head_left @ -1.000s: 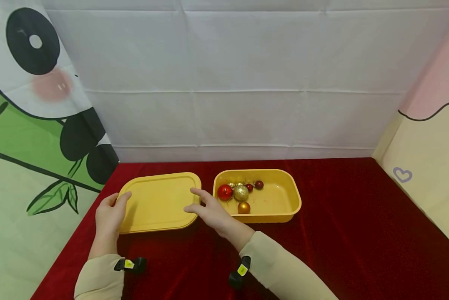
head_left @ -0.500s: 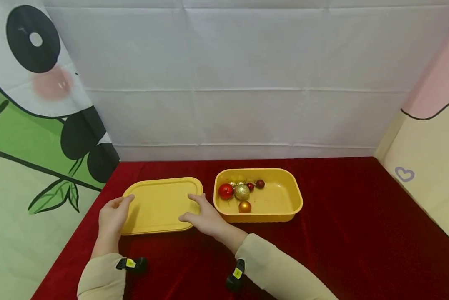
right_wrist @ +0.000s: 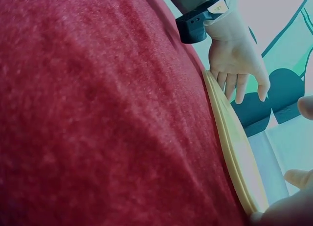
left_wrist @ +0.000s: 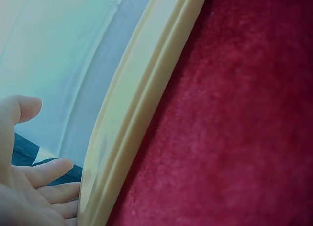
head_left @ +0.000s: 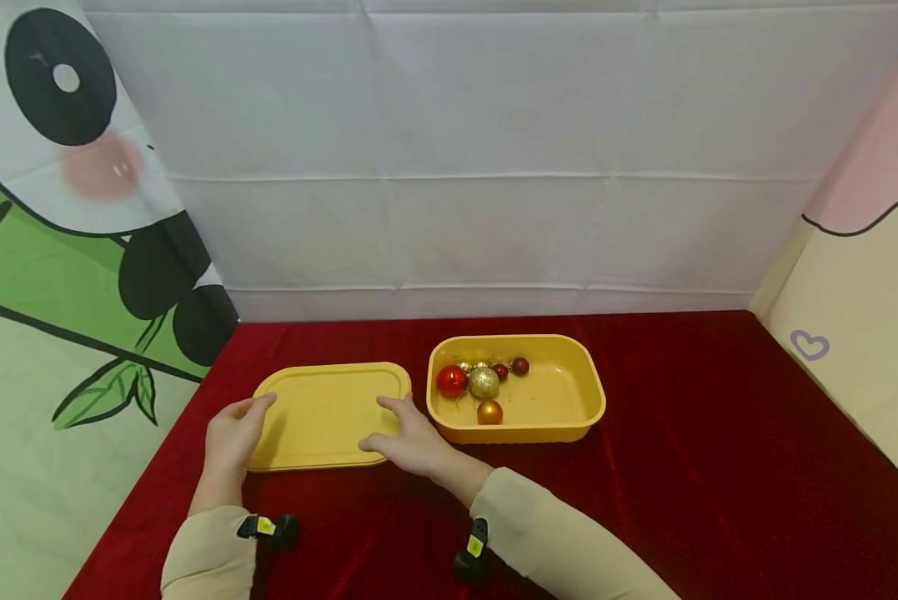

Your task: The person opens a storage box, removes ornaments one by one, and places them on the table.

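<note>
A flat yellow lid (head_left: 321, 417) with rounded corners and a raised rim lies on the red cloth, left of the yellow box. At its left edge is my left hand (head_left: 231, 437), its fingers stretched out against the rim; the left wrist view shows these fingers (left_wrist: 61, 192) straight and the thumb standing apart. My right hand (head_left: 418, 442) is at the lid's right end, thumb and forefinger spread over its top. The right wrist view shows the lid's near rim (right_wrist: 227, 143) running between both hands. Part of the right hand is cut off there.
The open yellow box (head_left: 554, 433) stands right beside the right hand. Inside it lie a red ball (head_left: 452, 381), a glittery gold ball (head_left: 484, 382), an orange-gold ball (head_left: 489, 412) and small dark red balls (head_left: 520, 367). A white cloth backdrop (head_left: 494, 167) rises behind the table.
The lid has shifted slightly right and nearer to me, its far edge now lower in view. The left hand moved right with it; the right hand shifted a little nearer. The box stayed put.
</note>
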Available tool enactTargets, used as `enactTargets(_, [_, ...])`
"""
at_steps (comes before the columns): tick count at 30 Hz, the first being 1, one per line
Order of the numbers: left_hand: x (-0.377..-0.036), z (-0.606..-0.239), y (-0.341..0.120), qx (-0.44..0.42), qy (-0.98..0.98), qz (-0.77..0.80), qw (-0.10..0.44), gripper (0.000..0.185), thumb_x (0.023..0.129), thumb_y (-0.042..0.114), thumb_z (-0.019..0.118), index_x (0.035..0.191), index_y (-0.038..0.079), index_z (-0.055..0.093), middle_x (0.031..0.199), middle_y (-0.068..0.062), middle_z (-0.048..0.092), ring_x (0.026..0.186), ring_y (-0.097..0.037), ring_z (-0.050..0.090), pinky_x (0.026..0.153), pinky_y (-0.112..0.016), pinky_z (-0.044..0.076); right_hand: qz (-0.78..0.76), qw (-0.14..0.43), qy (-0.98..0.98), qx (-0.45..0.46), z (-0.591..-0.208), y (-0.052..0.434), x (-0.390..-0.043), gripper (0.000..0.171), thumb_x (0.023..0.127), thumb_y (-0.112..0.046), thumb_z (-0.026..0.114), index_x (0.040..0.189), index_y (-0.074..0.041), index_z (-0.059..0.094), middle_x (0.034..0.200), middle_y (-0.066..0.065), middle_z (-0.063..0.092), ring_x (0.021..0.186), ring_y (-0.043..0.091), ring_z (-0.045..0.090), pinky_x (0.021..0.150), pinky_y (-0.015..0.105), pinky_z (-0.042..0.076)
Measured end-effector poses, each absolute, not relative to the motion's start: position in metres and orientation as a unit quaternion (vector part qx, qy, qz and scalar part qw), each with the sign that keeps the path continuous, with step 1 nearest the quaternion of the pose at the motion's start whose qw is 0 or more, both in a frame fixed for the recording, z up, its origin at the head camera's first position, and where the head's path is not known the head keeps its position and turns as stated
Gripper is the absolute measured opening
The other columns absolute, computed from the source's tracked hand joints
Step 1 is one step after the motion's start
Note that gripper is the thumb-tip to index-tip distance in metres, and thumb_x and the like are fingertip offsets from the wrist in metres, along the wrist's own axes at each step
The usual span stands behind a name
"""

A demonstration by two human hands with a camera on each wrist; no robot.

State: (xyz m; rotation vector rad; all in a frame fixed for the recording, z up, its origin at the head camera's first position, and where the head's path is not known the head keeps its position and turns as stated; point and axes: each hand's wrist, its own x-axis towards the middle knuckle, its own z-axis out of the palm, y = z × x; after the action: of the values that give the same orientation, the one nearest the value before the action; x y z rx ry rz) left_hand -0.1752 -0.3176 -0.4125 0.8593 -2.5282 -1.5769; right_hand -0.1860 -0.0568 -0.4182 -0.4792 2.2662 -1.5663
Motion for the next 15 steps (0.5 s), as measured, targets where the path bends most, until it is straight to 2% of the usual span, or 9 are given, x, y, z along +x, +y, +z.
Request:
enactTargets(7, [-0.176, -0.4145, -0.3179, 0.277, -0.815, -0.509, 0.014, 0.088, 0.089, 0.063, 0.043, 0.146, -0.002, 0.03, 0.15, -0.026, 0.027, 0.132, -0.04, 0.03, 0.112, -0.055, 0.028, -0.544, 0.175, 0.802, -0.173, -0.4204, -0.0564, -0.1865, 0.074, 0.079, -0.038, 0.068, 0.144, -0.015, 0.04, 0.158, 0.018, 0.01, 0.147, 0.03, 0.009, 0.116, 0.051, 0.021])
enactTargets(15, [-0.1757, -0.4184, -0.3176, 0.272, -0.817, -0.508, 0.003, 0.089, 0.089, 0.064, 0.042, 0.145, -0.003, 0.029, 0.15, -0.027, 0.026, 0.132, -0.041, 0.03, 0.112, -0.055, 0.028, -0.536, 0.178, 0.807, -0.173, -0.4266, -0.0556, -0.1892, 0.07, 0.08, -0.038, 0.068, 0.141, -0.014, 0.044, 0.156, 0.015, 0.022, 0.147, 0.029, 0.01, 0.118, 0.05, 0.019])
